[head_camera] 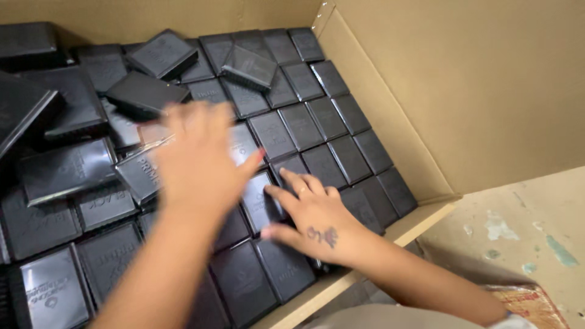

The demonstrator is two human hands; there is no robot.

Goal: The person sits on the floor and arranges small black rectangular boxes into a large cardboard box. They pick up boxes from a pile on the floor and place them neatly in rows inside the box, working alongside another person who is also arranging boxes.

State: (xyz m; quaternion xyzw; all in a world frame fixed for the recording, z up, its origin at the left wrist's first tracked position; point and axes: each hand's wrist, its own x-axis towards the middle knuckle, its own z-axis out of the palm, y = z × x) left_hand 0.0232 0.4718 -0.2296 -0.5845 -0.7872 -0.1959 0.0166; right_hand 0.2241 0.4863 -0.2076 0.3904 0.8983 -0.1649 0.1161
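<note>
A large cardboard carton (390, 131) holds several flat black boxes wrapped in shiny film. At the right they lie in neat rows (329, 137); at the left they are loose and tilted (67, 170). My left hand (198, 161) is blurred and hovers over the middle of the pile with its fingers spread, holding nothing I can see. My right hand (311, 219) lies flat near the carton's front edge. Its fingertips rest on one black box (259, 201) in the row just below my left hand.
The carton's tall right flap (475, 79) rises beside the rows. Its front wall edge (341, 283) runs under my right forearm. Outside lies a pale, paint-stained surface (524, 231) and a reddish printed object (530, 304) at the bottom right.
</note>
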